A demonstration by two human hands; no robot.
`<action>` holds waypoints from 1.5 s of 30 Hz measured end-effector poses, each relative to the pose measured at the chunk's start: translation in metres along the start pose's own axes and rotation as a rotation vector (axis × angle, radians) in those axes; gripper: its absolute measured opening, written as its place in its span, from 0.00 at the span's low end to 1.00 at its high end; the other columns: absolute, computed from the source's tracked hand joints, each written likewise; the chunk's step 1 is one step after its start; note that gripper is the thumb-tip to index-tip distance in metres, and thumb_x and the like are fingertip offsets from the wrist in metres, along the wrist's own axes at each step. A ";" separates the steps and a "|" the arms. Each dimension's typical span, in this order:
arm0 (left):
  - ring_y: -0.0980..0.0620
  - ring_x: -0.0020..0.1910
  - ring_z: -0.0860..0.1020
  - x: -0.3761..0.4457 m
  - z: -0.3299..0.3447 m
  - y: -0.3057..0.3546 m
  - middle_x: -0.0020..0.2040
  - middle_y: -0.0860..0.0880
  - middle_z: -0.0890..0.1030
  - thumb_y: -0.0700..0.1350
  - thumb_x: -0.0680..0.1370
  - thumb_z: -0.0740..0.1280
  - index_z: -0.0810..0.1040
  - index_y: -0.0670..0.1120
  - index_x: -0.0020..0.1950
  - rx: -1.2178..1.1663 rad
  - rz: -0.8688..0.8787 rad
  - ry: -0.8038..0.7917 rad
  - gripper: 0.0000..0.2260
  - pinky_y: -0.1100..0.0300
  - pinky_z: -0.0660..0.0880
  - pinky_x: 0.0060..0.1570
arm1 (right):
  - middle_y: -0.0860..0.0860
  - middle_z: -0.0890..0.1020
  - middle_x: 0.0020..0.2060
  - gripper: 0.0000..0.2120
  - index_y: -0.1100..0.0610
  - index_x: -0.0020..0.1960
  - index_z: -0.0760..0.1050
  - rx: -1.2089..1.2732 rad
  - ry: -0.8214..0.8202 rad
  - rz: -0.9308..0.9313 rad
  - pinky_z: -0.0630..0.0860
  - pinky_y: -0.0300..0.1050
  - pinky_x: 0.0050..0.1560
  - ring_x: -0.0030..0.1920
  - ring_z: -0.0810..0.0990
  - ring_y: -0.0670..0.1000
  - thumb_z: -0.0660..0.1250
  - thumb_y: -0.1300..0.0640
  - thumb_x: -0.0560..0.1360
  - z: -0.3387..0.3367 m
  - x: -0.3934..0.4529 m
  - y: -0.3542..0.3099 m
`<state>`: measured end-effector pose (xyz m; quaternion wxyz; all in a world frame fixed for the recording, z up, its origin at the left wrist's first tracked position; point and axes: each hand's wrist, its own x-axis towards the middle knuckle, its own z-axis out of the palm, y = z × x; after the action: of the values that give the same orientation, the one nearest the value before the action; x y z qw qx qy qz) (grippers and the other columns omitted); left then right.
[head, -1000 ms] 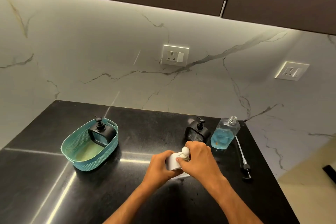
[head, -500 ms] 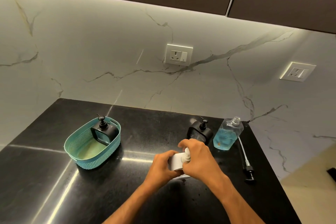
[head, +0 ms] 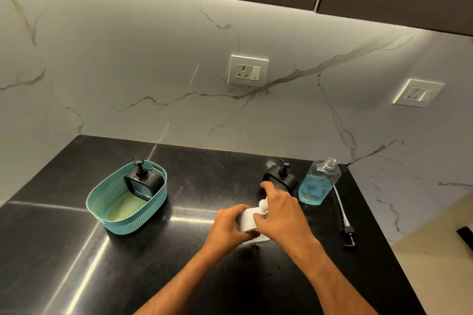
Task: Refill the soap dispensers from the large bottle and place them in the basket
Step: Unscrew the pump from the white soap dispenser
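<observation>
The left hand grips the white dispenser while the right hand, just beside it, pinches its pump, which should probably be turned squarely and kept upright so nothing spills.

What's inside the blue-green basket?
One black soap dispenser leans against the far wall of the basket. The floor beside it looks bare; the spot under the dispenser is hidden.
</observation>
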<state>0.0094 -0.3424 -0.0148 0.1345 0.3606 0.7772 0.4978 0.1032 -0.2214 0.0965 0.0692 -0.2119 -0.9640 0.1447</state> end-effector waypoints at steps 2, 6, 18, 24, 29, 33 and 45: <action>0.61 0.49 0.81 0.000 0.001 -0.001 0.48 0.59 0.84 0.59 0.66 0.79 0.82 0.54 0.56 0.015 0.003 -0.001 0.22 0.55 0.81 0.47 | 0.52 0.78 0.62 0.43 0.49 0.78 0.59 0.064 -0.074 -0.017 0.75 0.44 0.61 0.61 0.78 0.52 0.76 0.56 0.68 0.000 0.000 0.000; 0.61 0.48 0.81 0.002 0.001 -0.002 0.48 0.57 0.85 0.56 0.67 0.79 0.82 0.51 0.57 0.033 -0.001 0.005 0.21 0.55 0.81 0.48 | 0.50 0.75 0.63 0.50 0.47 0.81 0.53 0.061 -0.090 -0.021 0.76 0.47 0.63 0.64 0.75 0.52 0.77 0.51 0.66 0.001 -0.002 -0.003; 0.64 0.50 0.80 0.003 0.006 -0.002 0.48 0.58 0.83 0.53 0.67 0.81 0.81 0.53 0.56 0.066 -0.020 -0.018 0.20 0.59 0.80 0.47 | 0.52 0.80 0.59 0.27 0.50 0.68 0.71 -0.010 -0.088 0.030 0.77 0.43 0.57 0.59 0.79 0.52 0.76 0.55 0.72 0.003 -0.002 0.000; 0.66 0.52 0.79 0.004 0.005 -0.003 0.50 0.59 0.83 0.50 0.67 0.83 0.81 0.54 0.57 0.075 -0.050 -0.032 0.22 0.58 0.81 0.51 | 0.49 0.83 0.52 0.17 0.49 0.54 0.81 0.076 -0.053 0.021 0.81 0.44 0.53 0.55 0.81 0.49 0.77 0.60 0.68 -0.008 -0.001 0.006; 0.63 0.50 0.81 0.004 0.008 -0.005 0.50 0.57 0.85 0.50 0.66 0.81 0.83 0.51 0.57 0.070 -0.059 0.018 0.21 0.55 0.81 0.49 | 0.47 0.84 0.48 0.13 0.51 0.50 0.82 0.111 0.018 0.007 0.75 0.33 0.43 0.49 0.82 0.46 0.76 0.62 0.68 -0.029 -0.001 0.015; 0.63 0.48 0.81 0.001 0.012 -0.003 0.49 0.58 0.84 0.51 0.65 0.81 0.81 0.52 0.55 0.084 -0.098 0.089 0.21 0.57 0.82 0.47 | 0.44 0.82 0.42 0.13 0.50 0.51 0.82 0.154 0.099 0.012 0.76 0.33 0.41 0.42 0.80 0.43 0.76 0.61 0.69 -0.046 -0.007 0.024; 0.61 0.48 0.78 -0.007 0.032 0.002 0.49 0.59 0.80 0.54 0.67 0.79 0.75 0.56 0.52 0.105 -0.178 0.245 0.19 0.57 0.80 0.43 | 0.48 0.78 0.40 0.07 0.54 0.43 0.82 0.207 0.330 0.204 0.70 0.38 0.39 0.38 0.77 0.46 0.78 0.60 0.67 0.030 -0.025 0.093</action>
<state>0.0336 -0.3253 -0.0292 0.0632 0.2334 0.8416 0.4829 0.1561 -0.1583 0.0376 0.2324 -0.3209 -0.8932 0.2126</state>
